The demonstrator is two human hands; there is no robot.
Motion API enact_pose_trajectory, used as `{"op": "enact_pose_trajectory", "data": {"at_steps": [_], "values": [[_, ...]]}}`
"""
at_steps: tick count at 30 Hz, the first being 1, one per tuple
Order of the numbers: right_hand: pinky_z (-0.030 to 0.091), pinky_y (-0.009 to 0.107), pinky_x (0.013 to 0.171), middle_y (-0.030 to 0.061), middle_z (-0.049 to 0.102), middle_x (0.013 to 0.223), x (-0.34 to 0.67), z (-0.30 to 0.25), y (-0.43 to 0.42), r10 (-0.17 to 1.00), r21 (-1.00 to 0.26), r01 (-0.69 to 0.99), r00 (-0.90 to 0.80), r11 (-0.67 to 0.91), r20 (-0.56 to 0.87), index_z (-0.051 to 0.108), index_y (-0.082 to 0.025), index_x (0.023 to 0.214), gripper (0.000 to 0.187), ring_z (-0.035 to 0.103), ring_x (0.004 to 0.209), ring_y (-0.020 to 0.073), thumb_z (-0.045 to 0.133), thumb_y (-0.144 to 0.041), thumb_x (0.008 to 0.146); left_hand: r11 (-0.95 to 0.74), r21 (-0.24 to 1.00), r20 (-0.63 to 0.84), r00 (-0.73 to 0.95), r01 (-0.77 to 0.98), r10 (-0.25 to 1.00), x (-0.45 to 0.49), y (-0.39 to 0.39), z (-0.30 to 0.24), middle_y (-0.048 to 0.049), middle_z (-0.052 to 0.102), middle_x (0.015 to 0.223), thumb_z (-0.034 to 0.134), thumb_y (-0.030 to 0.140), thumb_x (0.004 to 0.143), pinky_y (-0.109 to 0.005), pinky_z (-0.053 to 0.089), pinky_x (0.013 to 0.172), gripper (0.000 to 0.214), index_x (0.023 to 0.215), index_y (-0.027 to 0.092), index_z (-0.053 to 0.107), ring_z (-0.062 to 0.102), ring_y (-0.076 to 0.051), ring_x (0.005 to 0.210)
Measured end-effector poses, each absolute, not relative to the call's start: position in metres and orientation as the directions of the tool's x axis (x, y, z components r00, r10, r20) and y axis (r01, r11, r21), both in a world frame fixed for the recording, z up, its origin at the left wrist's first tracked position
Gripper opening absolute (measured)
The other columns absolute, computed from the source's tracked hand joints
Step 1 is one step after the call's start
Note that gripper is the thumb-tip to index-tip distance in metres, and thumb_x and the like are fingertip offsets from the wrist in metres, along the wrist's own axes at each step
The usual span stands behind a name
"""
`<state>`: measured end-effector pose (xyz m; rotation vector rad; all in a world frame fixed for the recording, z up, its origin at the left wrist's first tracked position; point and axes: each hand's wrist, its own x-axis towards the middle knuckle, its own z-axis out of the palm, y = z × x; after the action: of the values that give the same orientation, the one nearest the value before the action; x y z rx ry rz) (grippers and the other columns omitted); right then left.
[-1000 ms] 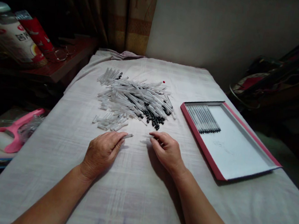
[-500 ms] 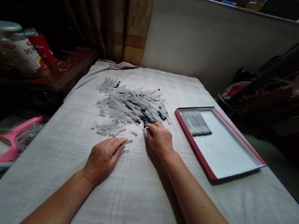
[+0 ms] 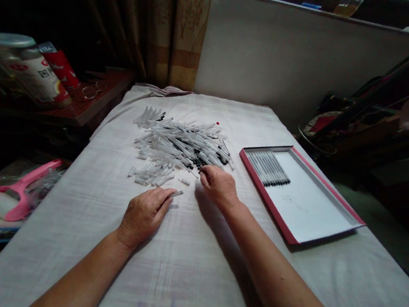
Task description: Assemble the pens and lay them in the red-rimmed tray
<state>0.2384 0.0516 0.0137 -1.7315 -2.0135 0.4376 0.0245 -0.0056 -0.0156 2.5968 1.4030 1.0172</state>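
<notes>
Head view: clear cap (image 3: 176, 193) juts from fingers (image 3: 163, 201) of left hand (image 3: 145, 214).

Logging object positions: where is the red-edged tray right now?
In the head view, the red-edged tray lies on the white cloth, right of the right hand and the pen pile.

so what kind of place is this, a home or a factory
Probably a home room used for piecework: curtain, jars on a wooden side shelf, and a cloth-covered table with a heap of pen parts.
</notes>
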Motion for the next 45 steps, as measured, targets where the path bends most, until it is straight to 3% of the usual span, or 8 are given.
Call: {"op": "enact_pose_trajectory", "data": {"at_steps": [2, 4, 10, 20, 29, 39, 42, 45], "values": [[0.05, 0.03, 0.073, 0.0077, 0.074, 0.087, 0.242, 0.009, 0.034, 0.996, -0.825, 0.559, -0.07, 0.08, 0.049, 0.072, -0.018, 0.091, 0.021, 0.066, 0.077, 0.0183, 0.054, -0.022, 0.082, -0.604, 0.311, 0.527, 0.396, 0.734, 0.753, 0.026, -0.007, -0.014, -0.0061, 0.074, 0.098, 0.049, 0.027, 0.096, -0.03, 0.055, 0.076, 0.024, 0.112, 0.019, 0.064, 0.07, -0.019, 0.085], [0.05, 0.027, 0.065, 0.0055, 0.073, 0.08, 0.244, 0.005, 0.015, 0.993, -0.972, 0.221, -0.066, -0.079, -0.095, 0.071, -0.017, 0.086, 0.019, 0.063, 0.065, 0.0147, 0.058, -0.025, 0.076, -0.613, 0.312, 0.511, 0.416, 0.726, 0.752, 0.028, -0.009, -0.013, -0.0061, 0.074, 0.097, 0.048, 0.027, 0.096, -0.03, 0.055, 0.076, 0.025, 0.113, 0.019, 0.065, 0.07, -0.019, 0.085], [0.043, 0.022, 0.053, 0.0014, 0.069, 0.066, 0.235, 0.002, -0.011, 0.96, -0.949, -0.139, -0.031, -0.281, -0.28, 0.072, -0.016, 0.077, 0.019, 0.053, 0.052, 0.0088, 0.068, -0.027, 0.062, -0.641, 0.309, 0.481, 0.465, 0.703, 0.743, 0.036, -0.016, -0.011, -0.0067, 0.073, 0.094, 0.046, 0.028, 0.097, -0.031, 0.055, 0.073, 0.028, 0.114, 0.018, 0.065, 0.069, -0.019, 0.082], [0.049, 0.026, 0.064, 0.0027, 0.072, 0.075, 0.232, -0.011, -0.013, 0.99, -0.993, -0.011, -0.077, -0.121, -0.12, 0.073, -0.017, 0.081, 0.017, 0.062, 0.064, 0.0134, 0.064, -0.026, 0.071, -0.638, 0.319, 0.445, 0.484, 0.701, 0.754, 0.037, -0.017, -0.013, -0.0072, 0.073, 0.096, 0.047, 0.028, 0.097, -0.032, 0.054, 0.074, 0.027, 0.113, 0.017, 0.065, 0.068, -0.02, 0.082], [0.053, 0.031, 0.079, 0.007, 0.075, 0.092, 0.239, -0.017, -0.019, 0.952, -0.89, 0.342, -0.157, 0.301, 0.262, 0.073, -0.021, 0.094, 0.019, 0.069, 0.083, 0.0179, 0.056, -0.021, 0.085, -0.636, 0.317, 0.416, 0.499, 0.704, 0.76, 0.036, -0.017, -0.012, -0.0065, 0.073, 0.095, 0.047, 0.027, 0.097, -0.031, 0.054, 0.077, 0.026, 0.115, 0.019, 0.065, 0.068, -0.019, 0.083], [0.043, 0.025, 0.061, 0.0051, 0.065, 0.065, 0.241, -0.013, -0.016, 0.907, -0.602, 0.678, -0.303, 0.421, 0.293, 0.062, -0.019, 0.069, 0.035, 0.059, 0.06, 0.0149, 0.041, -0.03, 0.096, -0.686, 0.29, 0.446, 0.54, 0.667, 0.714, 0.038, -0.018, -0.009, -0.006, 0.073, 0.093, 0.049, 0.025, 0.096, -0.029, 0.053, 0.071, 0.026, 0.115, 0.02, 0.065, 0.067, -0.018, 0.08], [0.04, 0.025, 0.057, 0.003, 0.06, 0.057, 0.243, -0.013, -0.016, 0.917, -0.619, 0.677, -0.315, 0.399, 0.247, 0.056, -0.02, 0.061, 0.041, 0.055, 0.054, 0.0141, 0.039, -0.032, 0.097, -0.693, 0.287, 0.467, 0.535, 0.661, 0.704, 0.038, -0.018, -0.009, -0.0056, 0.073, 0.092, 0.048, 0.025, 0.097, -0.029, 0.053, 0.07, 0.025, 0.113, 0.019, 0.065, 0.068, -0.018, 0.078], [0.043, 0.023, 0.061, 0.0024, 0.065, 0.067, 0.244, -0.01, -0.018, 0.933, -0.741, 0.574, -0.286, 0.349, 0.218, 0.063, -0.019, 0.083, 0.024, 0.059, 0.06, 0.0138, 0.045, -0.031, 0.094, -0.683, 0.304, 0.468, 0.52, 0.664, 0.714, 0.037, -0.017, -0.01, -0.0061, 0.073, 0.093, 0.047, 0.025, 0.097, -0.029, 0.054, 0.072, 0.026, 0.114, 0.019, 0.065, 0.068, -0.018, 0.08]]}}
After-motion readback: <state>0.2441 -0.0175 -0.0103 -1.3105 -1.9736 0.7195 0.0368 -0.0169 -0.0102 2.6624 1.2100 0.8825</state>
